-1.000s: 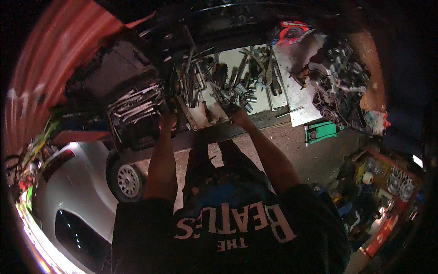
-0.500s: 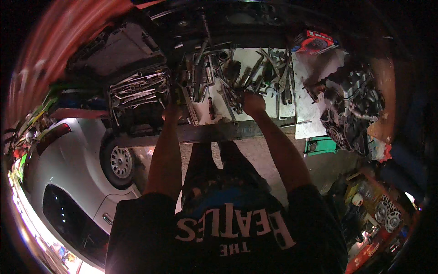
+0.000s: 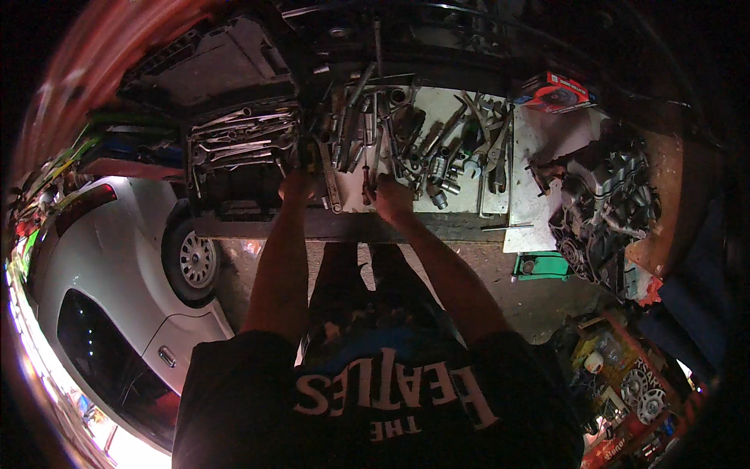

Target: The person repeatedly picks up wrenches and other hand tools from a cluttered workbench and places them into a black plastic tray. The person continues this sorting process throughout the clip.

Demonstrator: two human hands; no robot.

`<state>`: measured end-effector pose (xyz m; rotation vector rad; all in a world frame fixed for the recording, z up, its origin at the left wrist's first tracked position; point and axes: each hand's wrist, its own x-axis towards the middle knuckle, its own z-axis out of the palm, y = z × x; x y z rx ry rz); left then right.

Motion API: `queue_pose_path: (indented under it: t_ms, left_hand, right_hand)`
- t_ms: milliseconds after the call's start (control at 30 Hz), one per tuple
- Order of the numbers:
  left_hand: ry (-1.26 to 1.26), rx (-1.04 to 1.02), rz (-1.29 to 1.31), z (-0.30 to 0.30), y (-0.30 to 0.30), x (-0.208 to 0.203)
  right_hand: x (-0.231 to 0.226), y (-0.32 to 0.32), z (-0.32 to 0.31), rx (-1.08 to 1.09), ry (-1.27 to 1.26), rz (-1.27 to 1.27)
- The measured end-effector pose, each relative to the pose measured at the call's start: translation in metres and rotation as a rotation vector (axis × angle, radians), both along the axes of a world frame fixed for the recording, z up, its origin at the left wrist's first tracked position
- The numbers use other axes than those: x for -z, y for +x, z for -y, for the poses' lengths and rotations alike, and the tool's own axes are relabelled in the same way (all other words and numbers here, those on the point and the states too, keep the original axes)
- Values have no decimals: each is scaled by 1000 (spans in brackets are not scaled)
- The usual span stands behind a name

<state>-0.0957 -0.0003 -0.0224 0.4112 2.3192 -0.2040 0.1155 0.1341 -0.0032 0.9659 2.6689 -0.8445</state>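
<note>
My left hand (image 3: 297, 188) rests at the near right corner of an open dark tool case (image 3: 226, 211), its fingers too dark to make out. Wrenches (image 3: 242, 148) lie in rows inside that case. My right hand (image 3: 393, 200) is low over the white work surface (image 3: 465, 200), with fingers curled; a thin metal shaft (image 3: 378, 148) runs up from it, and what it grips is unclear. Just left of this hand lies a screwdriver with a red handle (image 3: 366, 186). A long wrench (image 3: 330, 184) lies between my hands. Sockets (image 3: 440, 172) are piled to the right.
Pliers (image 3: 496, 148) lie farther right, near a red box (image 3: 556, 92). A greasy engine part (image 3: 601, 195) stands at the right end. Below the bench are a green object (image 3: 541, 266) and, at left, a silver car (image 3: 117, 266). A cluttered crate (image 3: 625, 375) sits lower right.
My right hand has moved left, from the socket pile to beside the red-handled screwdriver, uncovering the sockets. My left hand stays by the case. The whole view has shifted slightly.
</note>
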Motion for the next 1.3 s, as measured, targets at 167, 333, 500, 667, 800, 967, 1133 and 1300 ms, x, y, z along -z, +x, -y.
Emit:
queue_pose_path:
  t_ms: [167, 333, 500, 667, 800, 967, 1133, 1300]
  left_hand:
    - [-20, 99, -126, 3, 6, 10]
    - [59, 50, -14, 21, -9, 37]
    - [11, -42, 3, 14, -5, 39]
    - [-79, 128, 12, 4, -3, 14]
    - [44, -78, -83, 15, 0, 22]
    - [48, -106, -18, 13, -3, 25]
    - [-47, 55, 38, -6, -4, 13]
    - [-87, 32, 99, 17, -14, 33]
  right_hand:
    - [16, 2, 4, -38, -91, -163]
    - [12, 25, -19, 128, 61, -74]
    - [39, 36, -45, 128, 214, 48]
    - [45, 29, -46, 87, 280, 118]
    - [31, 33, -46, 85, 266, 16]
    - [18, 18, -35, 210, 83, -232]
    - [43, -26, -35, 350, -161, -124]
    - [4, -46, -25, 446, -241, -79]
